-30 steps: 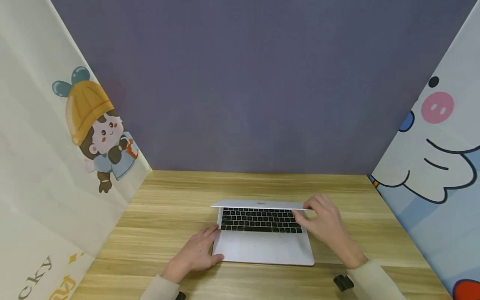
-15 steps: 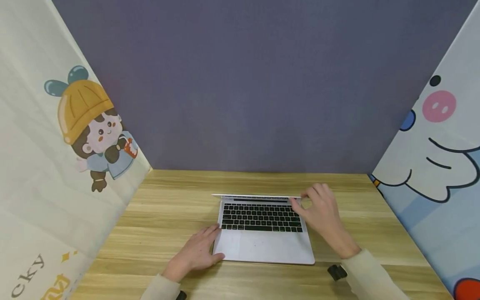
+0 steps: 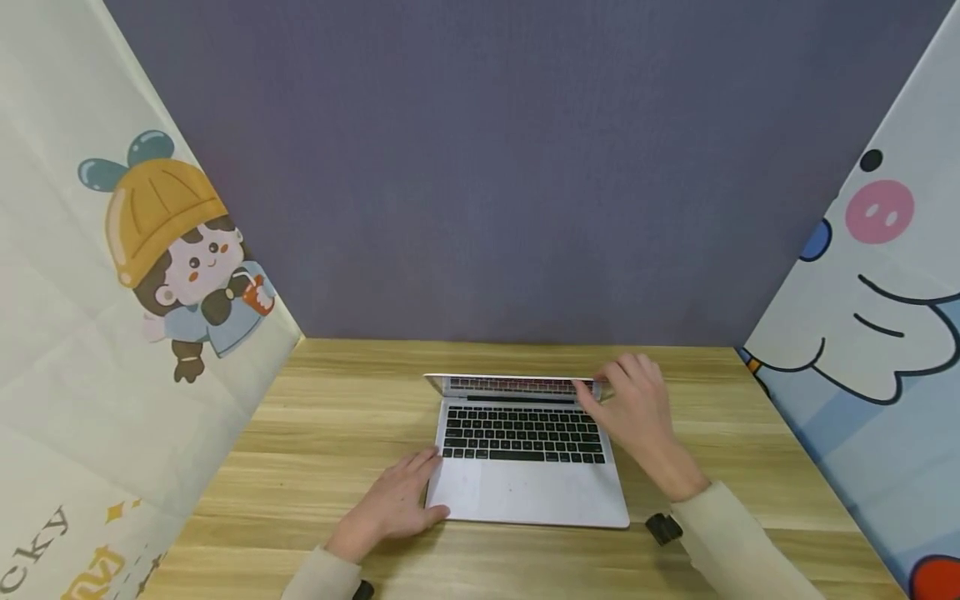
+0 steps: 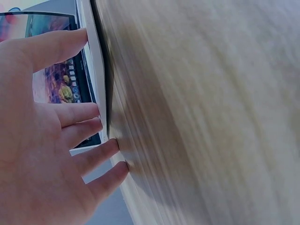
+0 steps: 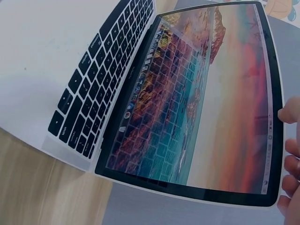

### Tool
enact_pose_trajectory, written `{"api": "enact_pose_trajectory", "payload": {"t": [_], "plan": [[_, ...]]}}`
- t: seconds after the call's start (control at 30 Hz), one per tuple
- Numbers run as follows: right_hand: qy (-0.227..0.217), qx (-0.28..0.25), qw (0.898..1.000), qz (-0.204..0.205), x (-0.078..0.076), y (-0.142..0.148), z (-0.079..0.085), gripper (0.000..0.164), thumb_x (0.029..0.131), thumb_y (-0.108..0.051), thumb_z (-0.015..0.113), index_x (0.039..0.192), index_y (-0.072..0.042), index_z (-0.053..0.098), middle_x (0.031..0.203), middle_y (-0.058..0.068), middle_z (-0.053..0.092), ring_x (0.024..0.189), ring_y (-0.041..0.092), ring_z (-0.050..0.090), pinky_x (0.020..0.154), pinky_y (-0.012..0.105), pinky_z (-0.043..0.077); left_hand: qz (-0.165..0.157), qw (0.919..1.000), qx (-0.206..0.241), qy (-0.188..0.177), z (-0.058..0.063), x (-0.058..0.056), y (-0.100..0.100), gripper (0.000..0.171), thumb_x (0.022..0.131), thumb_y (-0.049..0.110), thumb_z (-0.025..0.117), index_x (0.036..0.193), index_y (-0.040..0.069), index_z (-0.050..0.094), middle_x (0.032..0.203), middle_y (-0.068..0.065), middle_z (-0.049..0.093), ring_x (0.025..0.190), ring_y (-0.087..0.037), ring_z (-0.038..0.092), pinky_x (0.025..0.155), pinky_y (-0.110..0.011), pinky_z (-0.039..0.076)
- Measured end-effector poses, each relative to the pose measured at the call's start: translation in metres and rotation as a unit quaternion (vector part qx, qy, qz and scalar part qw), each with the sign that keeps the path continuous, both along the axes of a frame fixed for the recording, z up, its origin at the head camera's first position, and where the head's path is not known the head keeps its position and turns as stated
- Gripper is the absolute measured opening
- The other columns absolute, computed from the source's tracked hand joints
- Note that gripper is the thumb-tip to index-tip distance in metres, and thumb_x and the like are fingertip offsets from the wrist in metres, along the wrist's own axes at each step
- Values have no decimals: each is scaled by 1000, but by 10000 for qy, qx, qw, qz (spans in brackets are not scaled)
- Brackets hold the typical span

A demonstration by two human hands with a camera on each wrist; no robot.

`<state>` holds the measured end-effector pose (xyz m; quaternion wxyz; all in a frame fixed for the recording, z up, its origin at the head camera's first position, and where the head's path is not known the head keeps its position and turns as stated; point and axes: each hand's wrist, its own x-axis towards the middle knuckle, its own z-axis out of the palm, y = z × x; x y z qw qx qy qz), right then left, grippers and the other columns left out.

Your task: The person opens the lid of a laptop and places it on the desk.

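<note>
A silver laptop lies on the wooden table, its black keyboard facing me. Its lid stands raised at the back, seen almost edge-on from my head. The right wrist view shows the lit screen with a colourful coast picture. My right hand pinches the lid's top edge near the right corner, thumb on the screen side and fingers behind. My left hand rests at the base's left edge, fingers extended and spread, fingertips right at the side.
Pale wood-grain table surrounds the laptop. A dark grey-blue panel rises behind it. Printed cartoon panels flank both sides, a child in a yellow hat at left and a white figure with a pink snout at right.
My right hand has moved up and back, swinging the lid from partly folded over the keyboard to further open, so the screen side shows. The left hand has stayed in place.
</note>
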<state>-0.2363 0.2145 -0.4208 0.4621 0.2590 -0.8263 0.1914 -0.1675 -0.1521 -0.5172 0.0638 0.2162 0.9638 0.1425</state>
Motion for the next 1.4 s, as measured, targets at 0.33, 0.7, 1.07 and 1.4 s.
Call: {"api": "enact_pose_trajectory", "payload": {"t": [0.33,0.7,1.07,1.4], "plan": [[-42,65,9996,-289,-8,-5,3,31,80,-29,73,74,-1,64,74,13,59,71,35,51,61,47,40,12,10000,-1,15,-3,-1,0,85,89,52,68,151,-1,44,159,-18,38,143,-40,39,114,-59,36],[-53,225,9984,-518,-21,-7,9,29,81,-25,80,78,1,67,77,15,62,70,36,52,61,46,39,7,10000,19,-14,-4,0,0,85,89,51,68,151,-1,43,159,-18,38,143,-41,38,114,-60,35],[-452,421,9946,-831,-34,-7,17,29,85,-28,80,81,-2,68,79,14,63,74,36,52,62,46,39,117,9997,128,-175,2,2,4,87,87,50,70,151,-2,43,160,-18,38,143,-43,38,113,-62,35],[-786,322,9924,-896,-42,-9,23,29,88,-30,78,83,-3,69,83,13,64,77,35,53,66,48,39,102,9998,118,-153,3,2,3,86,86,49,71,150,-3,44,158,-19,40,142,-42,40,112,-61,36]]}}
